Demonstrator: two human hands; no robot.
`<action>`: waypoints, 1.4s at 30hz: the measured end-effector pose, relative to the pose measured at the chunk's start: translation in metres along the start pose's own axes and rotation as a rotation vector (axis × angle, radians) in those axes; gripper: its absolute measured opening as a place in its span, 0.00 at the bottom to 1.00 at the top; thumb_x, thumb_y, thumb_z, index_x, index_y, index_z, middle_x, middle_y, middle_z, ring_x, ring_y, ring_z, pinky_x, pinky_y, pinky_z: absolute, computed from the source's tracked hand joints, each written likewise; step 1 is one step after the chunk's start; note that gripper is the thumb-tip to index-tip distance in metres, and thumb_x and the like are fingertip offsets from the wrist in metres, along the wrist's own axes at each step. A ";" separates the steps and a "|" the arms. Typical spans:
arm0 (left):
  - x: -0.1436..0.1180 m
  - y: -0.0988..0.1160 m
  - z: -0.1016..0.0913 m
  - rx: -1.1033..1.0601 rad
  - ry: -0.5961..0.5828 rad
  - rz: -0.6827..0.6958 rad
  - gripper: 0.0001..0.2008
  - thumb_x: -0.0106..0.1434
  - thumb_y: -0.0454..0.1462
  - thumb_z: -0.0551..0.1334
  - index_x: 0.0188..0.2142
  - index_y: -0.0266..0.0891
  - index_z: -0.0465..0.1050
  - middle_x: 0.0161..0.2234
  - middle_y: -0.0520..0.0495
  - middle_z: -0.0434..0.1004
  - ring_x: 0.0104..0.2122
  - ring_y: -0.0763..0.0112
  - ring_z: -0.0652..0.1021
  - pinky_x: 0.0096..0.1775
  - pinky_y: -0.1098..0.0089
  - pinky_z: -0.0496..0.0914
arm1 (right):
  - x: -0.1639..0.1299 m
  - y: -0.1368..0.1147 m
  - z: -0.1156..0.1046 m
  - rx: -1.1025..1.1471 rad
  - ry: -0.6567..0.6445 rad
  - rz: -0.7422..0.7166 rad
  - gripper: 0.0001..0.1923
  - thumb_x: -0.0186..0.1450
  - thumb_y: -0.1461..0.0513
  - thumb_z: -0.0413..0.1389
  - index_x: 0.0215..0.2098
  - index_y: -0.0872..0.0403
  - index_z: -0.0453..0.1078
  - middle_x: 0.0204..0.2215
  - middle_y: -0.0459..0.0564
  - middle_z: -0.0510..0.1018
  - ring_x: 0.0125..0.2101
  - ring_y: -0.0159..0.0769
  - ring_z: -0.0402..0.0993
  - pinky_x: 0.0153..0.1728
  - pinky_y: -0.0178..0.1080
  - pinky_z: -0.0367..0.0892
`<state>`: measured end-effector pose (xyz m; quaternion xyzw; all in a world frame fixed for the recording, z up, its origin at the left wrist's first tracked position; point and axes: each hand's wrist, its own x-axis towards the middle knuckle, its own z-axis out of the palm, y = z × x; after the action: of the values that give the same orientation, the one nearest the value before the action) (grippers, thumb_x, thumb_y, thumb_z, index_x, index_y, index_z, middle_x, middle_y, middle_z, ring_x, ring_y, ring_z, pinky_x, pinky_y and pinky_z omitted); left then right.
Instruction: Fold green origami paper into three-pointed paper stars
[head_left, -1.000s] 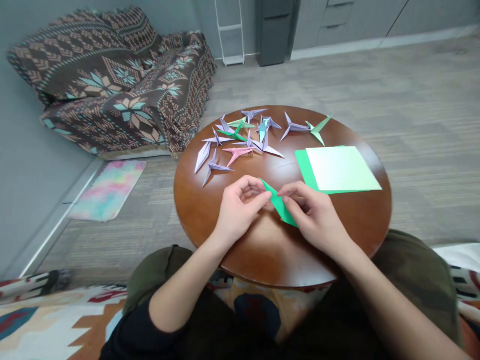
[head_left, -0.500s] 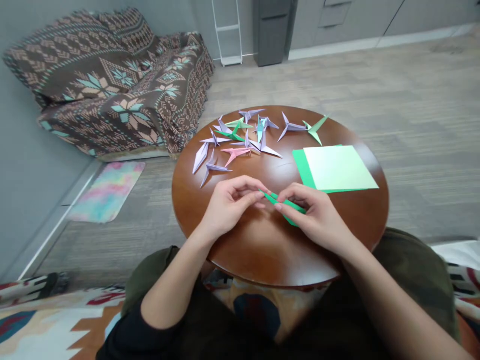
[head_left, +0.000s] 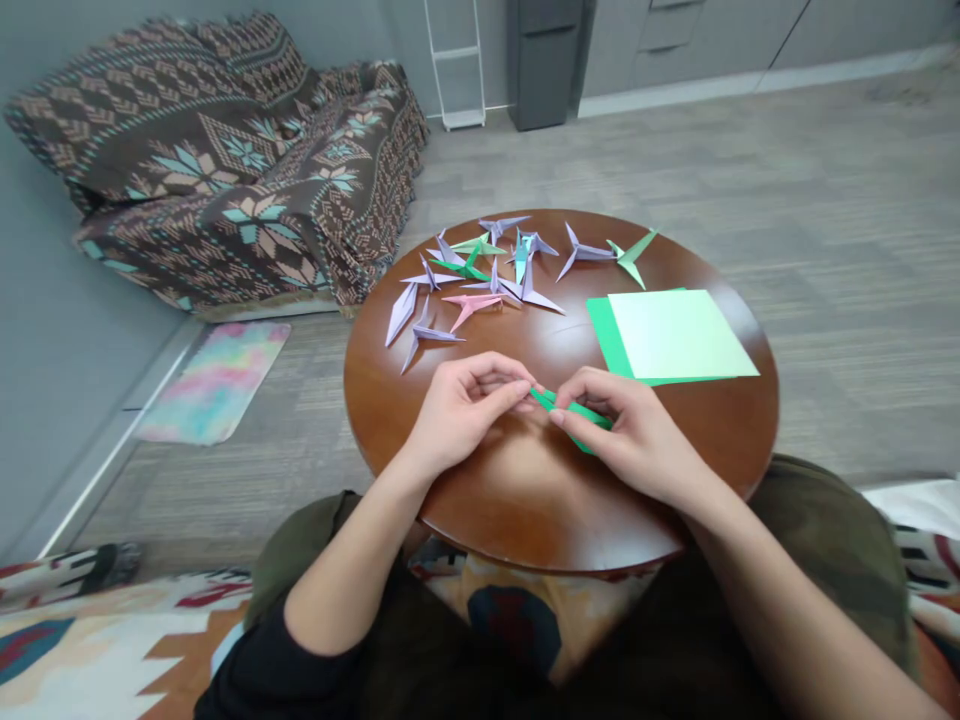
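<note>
Both hands meet near the middle of the round brown surface (head_left: 465,520), and between them is a small folded green paper (head_left: 574,412). The left hand (head_left: 457,410) is closed in a pinch on the paper's tip at about 10 o'clock. The right hand (head_left: 630,430) is closed over the other end, at about 4 o'clock, with its fingertips (head_left: 556,417) pressing down on the fold. So the green paper is held by both hands at once, low over the wood. I cannot tell if it touches the wood.

The paper is long and thin. Its long line runs from 10 o'clock to 4 o'clock, slanting from the left hand down to the right hand. More of it sits under the right hand, so that hand is the nearer one to the paper's middle. Only the pointy tip reaches the left hand.

At 12 o'clock from the hands lies a bunch of little folded paper shapes (head_left: 487,275), mostly purple, some green, one pink. At 2 o'clock, well apart from the hands, is a flat stack of green sheets (head_left: 679,335). A couch with a patterned blanket (head_left: 225,150) stands far off at 10 o'clock.
</note>
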<state>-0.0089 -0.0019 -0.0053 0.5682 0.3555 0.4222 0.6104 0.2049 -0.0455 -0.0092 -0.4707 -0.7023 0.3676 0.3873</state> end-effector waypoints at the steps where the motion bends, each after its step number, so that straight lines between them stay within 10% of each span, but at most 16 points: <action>1: 0.000 0.000 0.001 -0.013 0.013 0.008 0.12 0.60 0.42 0.76 0.36 0.35 0.82 0.35 0.44 0.88 0.33 0.66 0.87 0.42 0.67 0.83 | 0.000 0.000 0.000 -0.006 0.004 -0.005 0.05 0.70 0.61 0.60 0.35 0.52 0.73 0.31 0.47 0.76 0.31 0.36 0.71 0.35 0.38 0.63; 15: 0.003 -0.005 0.006 -0.163 0.361 0.099 0.14 0.60 0.42 0.75 0.40 0.40 0.77 0.37 0.48 0.86 0.37 0.69 0.86 0.42 0.70 0.80 | 0.001 0.004 0.004 -0.010 0.078 -0.011 0.04 0.70 0.61 0.60 0.37 0.51 0.73 0.33 0.48 0.79 0.32 0.37 0.73 0.35 0.40 0.65; 22: 0.000 -0.007 0.013 -0.060 -0.014 -0.084 0.14 0.57 0.40 0.77 0.40 0.36 0.82 0.32 0.47 0.84 0.28 0.73 0.79 0.32 0.73 0.75 | 0.001 0.002 0.008 0.211 0.178 0.032 0.11 0.65 0.60 0.67 0.44 0.50 0.72 0.33 0.46 0.81 0.34 0.38 0.79 0.38 0.39 0.72; 42: -0.003 -0.011 0.017 -0.081 0.096 -0.108 0.12 0.51 0.41 0.80 0.26 0.35 0.83 0.23 0.48 0.82 0.22 0.75 0.76 0.26 0.74 0.72 | 0.002 -0.002 0.007 0.326 -0.075 0.213 0.15 0.67 0.52 0.66 0.33 0.54 0.74 0.27 0.45 0.76 0.29 0.34 0.70 0.32 0.37 0.62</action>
<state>0.0063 -0.0116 -0.0148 0.5021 0.3970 0.4295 0.6370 0.1974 -0.0449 -0.0098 -0.4596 -0.5935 0.5326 0.3909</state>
